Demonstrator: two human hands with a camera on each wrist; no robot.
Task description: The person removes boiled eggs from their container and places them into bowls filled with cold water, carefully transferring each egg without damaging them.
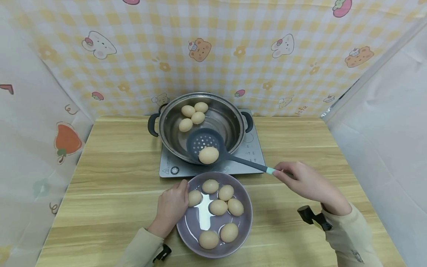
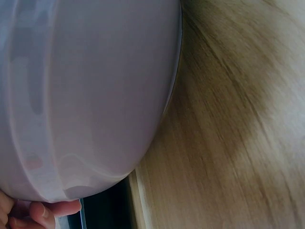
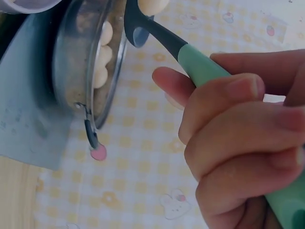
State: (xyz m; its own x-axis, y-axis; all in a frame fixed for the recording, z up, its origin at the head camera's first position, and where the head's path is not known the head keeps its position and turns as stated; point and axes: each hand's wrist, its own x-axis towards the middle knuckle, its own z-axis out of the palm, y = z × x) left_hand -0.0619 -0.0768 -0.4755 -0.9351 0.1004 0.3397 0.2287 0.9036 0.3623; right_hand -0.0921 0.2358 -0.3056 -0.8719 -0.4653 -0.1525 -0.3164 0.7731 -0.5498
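My right hand (image 1: 301, 181) grips the mint-green handle of a dark grey slotted skimmer (image 1: 245, 162); in the right wrist view its fingers (image 3: 238, 124) curl round that handle. One egg (image 1: 208, 155) lies in the skimmer's bowl, over the near side of a steel pot (image 1: 170, 142). Several eggs (image 1: 198, 118) sit inside the pot at its far left. With my left hand (image 1: 172, 204) I hold the left rim of a purple-grey bowl (image 1: 247, 222), which contains several eggs (image 1: 218, 207). The left wrist view shows the bowl's outer side (image 2: 105, 95) and fingertips (image 2: 43, 214) at its rim.
Beneath the pot is a flat grey induction cooktop (image 1: 253, 148). The pot's black side handles (image 1: 152, 125) stick out left and right. A wooden table (image 1: 110, 178) bears everything. Behind it hangs a yellow checked cloth (image 1: 240, 70), with white sheets (image 1: 393, 111) at the sides.
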